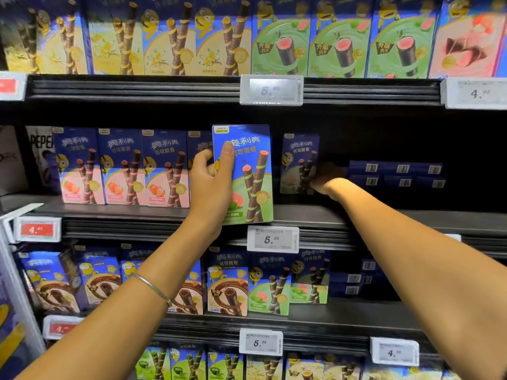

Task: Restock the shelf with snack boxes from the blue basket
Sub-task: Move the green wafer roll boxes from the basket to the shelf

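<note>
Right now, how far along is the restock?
Done: strawberry boxes fill the left of the middle shelf. In hand: left hand holds a green box at its edge; right hand reaches beside another green box further back. Left: the dark gap to its right; basket unseen.

Left hand (211, 185) grips snack box (253, 187) (thumb in front); right hand (326, 179) reaches forward.

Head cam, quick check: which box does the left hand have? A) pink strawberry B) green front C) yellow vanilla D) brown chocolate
B: the left hand grips a green-fronted box, with its thumb laid across the blue upper part of the box's front.
</note>
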Demonstrator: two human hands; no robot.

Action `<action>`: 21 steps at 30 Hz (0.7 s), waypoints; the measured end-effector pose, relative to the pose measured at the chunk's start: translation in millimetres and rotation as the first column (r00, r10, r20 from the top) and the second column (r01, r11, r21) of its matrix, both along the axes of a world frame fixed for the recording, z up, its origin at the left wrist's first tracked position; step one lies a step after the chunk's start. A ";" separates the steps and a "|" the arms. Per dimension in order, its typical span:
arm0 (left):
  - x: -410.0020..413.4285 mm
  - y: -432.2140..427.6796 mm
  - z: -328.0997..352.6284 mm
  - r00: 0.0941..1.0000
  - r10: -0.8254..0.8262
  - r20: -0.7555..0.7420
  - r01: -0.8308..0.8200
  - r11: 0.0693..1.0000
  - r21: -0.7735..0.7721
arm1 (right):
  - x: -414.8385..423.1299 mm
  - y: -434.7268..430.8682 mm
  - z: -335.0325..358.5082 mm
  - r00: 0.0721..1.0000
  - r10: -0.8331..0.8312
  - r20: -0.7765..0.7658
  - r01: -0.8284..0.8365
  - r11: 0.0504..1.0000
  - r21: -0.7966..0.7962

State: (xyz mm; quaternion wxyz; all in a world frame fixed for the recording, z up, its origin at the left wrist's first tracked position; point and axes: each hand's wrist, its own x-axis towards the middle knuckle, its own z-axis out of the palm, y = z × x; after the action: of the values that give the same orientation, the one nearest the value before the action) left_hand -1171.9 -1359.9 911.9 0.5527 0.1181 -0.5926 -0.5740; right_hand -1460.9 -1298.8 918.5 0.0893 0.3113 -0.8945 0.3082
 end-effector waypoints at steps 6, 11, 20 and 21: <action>-1.8 -1.5 -2.5 1.000 -0.007 0.019 0.007 1.000 -0.011 | 10.5 -11.5 -1.9 0.998 0.050 -0.029 -0.050 0.999 0.022; -1.8 -0.5 -1.4 1.000 -0.017 0.006 0.017 1.000 -0.011 | 16.4 -16.3 -2.0 0.995 0.081 -0.060 -0.079 0.996 0.041; -0.8 0.5 1.6 1.000 -0.022 -0.007 0.022 1.000 0.004 | 20.4 -10.4 0.9 0.996 0.086 -0.038 -0.084 0.995 0.059; -0.4 0.3 1.7 1.000 -0.023 -0.006 0.023 1.000 0.003 | 21.5 -10.5 1.3 0.995 0.086 -0.039 -0.084 0.994 0.070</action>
State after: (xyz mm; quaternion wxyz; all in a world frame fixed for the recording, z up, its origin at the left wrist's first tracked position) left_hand -1172.3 -1359.6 913.6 0.5476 0.1103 -0.5913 -0.5817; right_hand -1439.4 -1309.2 919.8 0.0842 0.3584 -0.8884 0.2744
